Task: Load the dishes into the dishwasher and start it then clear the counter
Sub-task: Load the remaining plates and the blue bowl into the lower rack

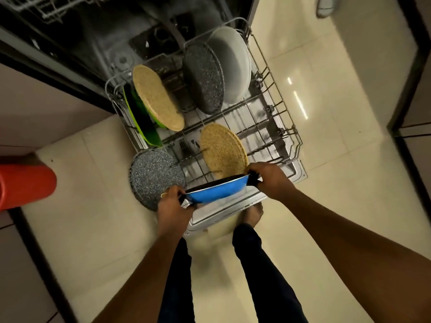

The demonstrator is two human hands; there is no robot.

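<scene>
1. Dishwasher (130,38): one, open, filling the upper half of the frame. Its lower rack (286,127) is drawn out over the lowered door (233,206). An upper rack (46,8) is seen in part at the upper left.
2. Blue pan (217,190): one, held tilted on edge over the front edge of the lower rack, just below the centre of the frame. A dark inner rim shows along its upper edge.
3. Left hand (175,201): its fingers are curled round the black handle at the pan's left end.
4. Right hand (268,180): it is clamped on the black handle at the pan's right end.
5. Tan speckled plates: two, both stood on edge. The rear tan plate (156,96) is at the rack's left, and the front tan plate (222,150) is just behind the pan.
6. Grey speckled pieces: two. The rear grey piece (204,80) stands beside the white plate, and the front grey piece (154,176) is at the rack's front left corner, near the left hand.
7. White plate (229,66): one, stood at the rack's rear right.
8. Green dish (140,122): one counted, stood along the rack's left edge, against the rear tan plate.
9. Open room: bare tines are seen across the right half of the rack, between the front tan plate and the right wire wall.
10. Surroundings: a tiled floor (338,159) lies on both sides of the door, and a red object (25,180), one, is cut off by the left edge of the frame.
</scene>
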